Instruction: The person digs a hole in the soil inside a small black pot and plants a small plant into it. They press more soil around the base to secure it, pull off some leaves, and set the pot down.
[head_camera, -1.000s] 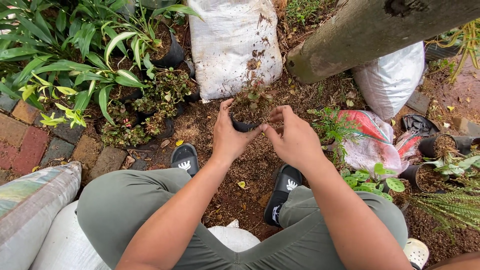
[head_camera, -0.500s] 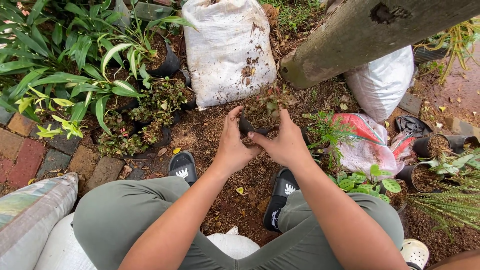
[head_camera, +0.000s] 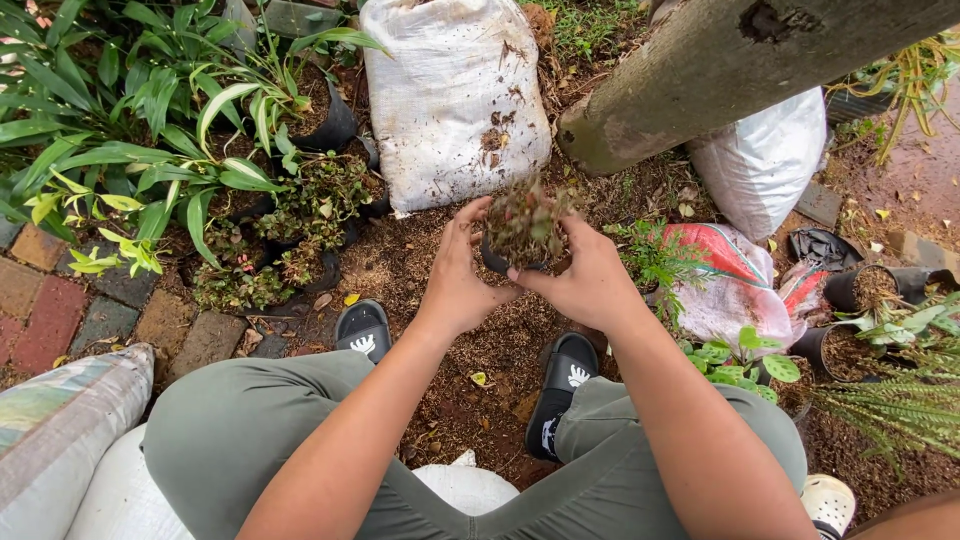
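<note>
A small plant with reddish-green leaves (head_camera: 525, 220) sits in a black nursery bag (head_camera: 497, 262), lifted above the soil between both hands. My left hand (head_camera: 462, 268) cups the bag's left side. My right hand (head_camera: 588, 278) wraps the right side, fingers curled under the foliage. Both forearms reach forward from my knees in grey-green trousers (head_camera: 250, 430). Black slide sandals (head_camera: 362, 330) rest on the dirt below the hands.
A white sack (head_camera: 455, 100) lies ahead, a tree trunk (head_camera: 740, 70) leans at upper right with another white sack (head_camera: 765, 165) and a red-white bag (head_camera: 735, 280) near it. Potted plants (head_camera: 290, 225) crowd the left by brick paving (head_camera: 60, 300); more pots (head_camera: 870, 290) stand at right.
Both hands have raised the bagged plant off the ground and brought it closer to me; the view has tilted slightly.
</note>
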